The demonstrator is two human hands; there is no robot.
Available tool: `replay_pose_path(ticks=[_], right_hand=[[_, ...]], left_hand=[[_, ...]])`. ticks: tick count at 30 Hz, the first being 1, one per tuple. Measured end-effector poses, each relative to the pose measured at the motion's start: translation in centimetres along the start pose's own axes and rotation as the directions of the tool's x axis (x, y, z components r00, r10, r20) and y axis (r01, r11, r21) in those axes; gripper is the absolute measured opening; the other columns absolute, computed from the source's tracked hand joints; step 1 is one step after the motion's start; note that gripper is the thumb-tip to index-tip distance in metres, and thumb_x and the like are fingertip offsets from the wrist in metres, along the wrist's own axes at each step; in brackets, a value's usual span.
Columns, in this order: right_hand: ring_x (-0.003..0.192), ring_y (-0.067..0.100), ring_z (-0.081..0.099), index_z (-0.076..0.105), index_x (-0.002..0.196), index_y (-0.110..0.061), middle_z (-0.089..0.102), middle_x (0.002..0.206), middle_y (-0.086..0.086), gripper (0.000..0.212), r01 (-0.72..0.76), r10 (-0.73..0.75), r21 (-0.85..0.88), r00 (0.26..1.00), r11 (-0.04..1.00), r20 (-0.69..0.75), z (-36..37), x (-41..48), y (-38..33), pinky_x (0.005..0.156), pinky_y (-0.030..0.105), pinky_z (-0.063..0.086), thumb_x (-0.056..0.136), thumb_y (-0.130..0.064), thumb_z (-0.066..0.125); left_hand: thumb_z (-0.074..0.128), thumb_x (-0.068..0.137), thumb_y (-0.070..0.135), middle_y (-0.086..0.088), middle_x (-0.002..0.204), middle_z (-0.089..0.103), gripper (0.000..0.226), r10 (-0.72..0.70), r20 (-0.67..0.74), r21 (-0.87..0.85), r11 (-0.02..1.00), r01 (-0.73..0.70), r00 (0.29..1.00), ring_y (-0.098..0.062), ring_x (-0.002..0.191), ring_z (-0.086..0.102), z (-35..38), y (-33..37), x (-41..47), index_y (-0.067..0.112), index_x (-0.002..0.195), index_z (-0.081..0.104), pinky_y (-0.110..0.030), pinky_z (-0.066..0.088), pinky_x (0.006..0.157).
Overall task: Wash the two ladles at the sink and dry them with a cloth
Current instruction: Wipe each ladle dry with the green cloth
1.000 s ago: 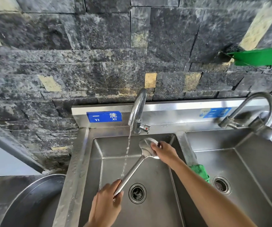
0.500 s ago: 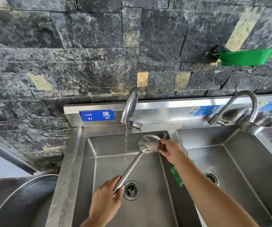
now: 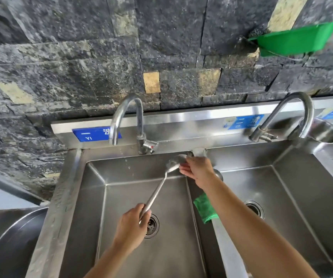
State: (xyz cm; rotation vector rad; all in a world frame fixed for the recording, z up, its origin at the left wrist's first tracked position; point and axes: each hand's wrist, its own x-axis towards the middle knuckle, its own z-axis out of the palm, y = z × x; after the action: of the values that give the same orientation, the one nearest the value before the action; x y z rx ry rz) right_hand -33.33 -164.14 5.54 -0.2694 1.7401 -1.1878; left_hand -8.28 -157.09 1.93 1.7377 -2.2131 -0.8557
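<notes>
Closest in: left hand (image 3: pixel 130 225) low over the left basin (image 3: pixel 93 197), fingers clenched round the tail end of the ladle (image 3: pixel 157 193) handle. Sits right above the drain (image 3: pixel 152 227), covering its left edge. Off to the bottom left, outside the sink, a big round steel pan (image 3: pixel 11 247), well apart from everything.

From that fist, slants up and to the right, handle clear of the basin floor, bowl end near the basin's back right corner. Meets the right hand (image 3: pixel 198 169) there: fingers (image 3: pixel 183 169) curled under the bowl's right edge, thumb over the top, so grasping the bowl, not hanging loose. Bowl kinda blurred, so no telling the facing.

Under the right forearm, green cloth (image 3: pixel 204 207) draped over the divider between the two basins, just beside the arm, apart from the ladle. Right basin (image 3: pixel 282 197) past that. Something round and shiny peeking out just behind the right wrist, too hidden to name.

Further back, left tap (image 3: pixel 125 117) arching over the rear of the left basin, spout well left of the ladle bowl, a few droplets in the air between. Right tap (image 3: pixel 294 109) over the other basin, with a steel cup-shaped thing (image 3: pixel 322 133) right behind it; honestly can't tell what. Blue label (image 3: pixel 90 135) on the backsplash, partly behind the left tap.

Furthest out, dark stone wall (image 3: pixel 81 57) and a green tray (image 3: pixel 298 39) up high on the right.
</notes>
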Motion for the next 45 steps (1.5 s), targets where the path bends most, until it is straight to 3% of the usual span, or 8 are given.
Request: replay_pose_path(ticks=[3,8,16,26,31,37,42,45], right_hand=[[0.110,0.040,0.065,0.066,0.120,-0.006,0.069,0.119,0.022,0.042,0.182,-0.260,-0.737,0.966,0.651,0.008,-3.5,1.5,2.5,0.092,0.041,0.050,0.101,-0.034,0.042],[0.143,0.033,0.035,0.032,0.152,-0.014,0.035,0.158,0.014,0.075,0.134,-0.242,-0.864,0.970,0.485,0.015,-11.2,4.5,9.8,0.116,0.045,0.034,0.090,-0.046,0.059],[0.099,0.027,0.073,0.072,0.108,-0.016,0.077,0.106,0.009,0.077,-0.068,0.183,-0.483,0.963,0.873,0.196,-15.8,7.1,12.9,0.097,0.045,0.057,0.051,-0.065,0.086],[0.084,0.031,0.070,0.074,0.092,-0.013,0.073,0.084,0.009,0.024,0.100,-0.157,-0.591,0.986,0.800,-0.046,-16.0,5.3,11.7,0.070,0.036,0.056,0.084,-0.034,0.079],[0.089,0.030,0.075,0.070,0.097,-0.009,0.077,0.094,0.012,0.021,0.222,-0.222,-0.030,0.975,0.975,0.001,-12.5,2.0,8.7,0.071,0.048,0.063,0.094,-0.030,0.071],[0.093,0.005,0.066,0.061,0.124,-0.017,0.074,0.112,-0.007,0.031,0.720,-0.777,-0.519,0.610,0.461,0.156,-4.3,-0.1,8.2,0.083,0.013,0.045,0.095,-0.027,0.066],[0.157,0.024,0.000,0.011,0.161,-0.013,0.002,0.170,0.007,0.067,0.705,-0.345,-0.702,0.637,-0.100,0.689,1.5,2.5,12.2,0.127,0.032,0.002,0.104,-0.020,0.044],[0.156,0.027,0.010,0.021,0.160,-0.012,0.010,0.169,0.010,0.062,0.703,-0.346,-0.710,0.676,0.038,0.651,3.1,2.2,12.9,0.126,0.036,0.013,0.104,-0.022,0.046]], left_hand=[[0.048,0.100,0.032,-0.003,0.065,0.064,0.029,-0.137,0.077,-0.104,0.984,0.145,0.988,-0.024,0.055,0.061,1.4,0.9,0.4,0.015,0.080,0.060,-0.036,0.050,0.055],[0.047,0.100,0.020,-0.010,0.052,0.049,0.032,-0.346,0.282,-0.502,0.742,0.445,0.895,-0.018,0.028,0.039,4.8,1.6,-0.7,0.001,0.077,0.060,-0.020,0.026,0.037],[0.054,0.096,0.047,-0.001,0.053,0.045,0.031,-0.315,0.419,-0.578,0.631,0.518,0.852,-0.016,0.029,0.038,8.0,1.5,-2.1,0.019,0.100,0.065,-0.016,0.026,0.031],[0.050,0.101,0.011,-0.013,0.082,0.070,0.018,-0.193,0.427,-0.672,0.586,0.453,0.883,-0.025,0.043,0.053,8.4,0.8,-1.6,-0.003,0.094,0.058,-0.026,0.038,0.038],[0.049,0.102,0.013,-0.007,0.089,0.072,0.018,-0.163,0.435,-0.627,0.651,0.427,0.886,-0.019,0.036,0.046,8.1,0.0,-2.1,-0.003,0.095,0.052,-0.022,0.032,0.035],[0.048,0.100,0.027,0.002,0.078,0.065,0.014,-0.107,0.365,-0.625,0.708,0.328,0.925,-0.020,0.034,0.042,7.4,-0.7,-3.1,0.021,0.088,0.053,-0.023,0.032,0.032],[0.045,0.088,0.049,0.003,0.055,0.043,0.023,-0.060,0.260,-0.572,0.795,0.204,0.964,-0.021,0.028,0.036,7.0,-0.9,-3.5,0.026,0.082,0.047,-0.024,0.033,0.030],[0.045,0.092,0.043,0.003,0.055,0.040,0.021,-0.045,0.237,-0.576,0.798,0.178,0.970,-0.022,0.028,0.035,6.6,-1.9,-3.5,0.025,0.080,0.044,-0.024,0.034,0.031]])
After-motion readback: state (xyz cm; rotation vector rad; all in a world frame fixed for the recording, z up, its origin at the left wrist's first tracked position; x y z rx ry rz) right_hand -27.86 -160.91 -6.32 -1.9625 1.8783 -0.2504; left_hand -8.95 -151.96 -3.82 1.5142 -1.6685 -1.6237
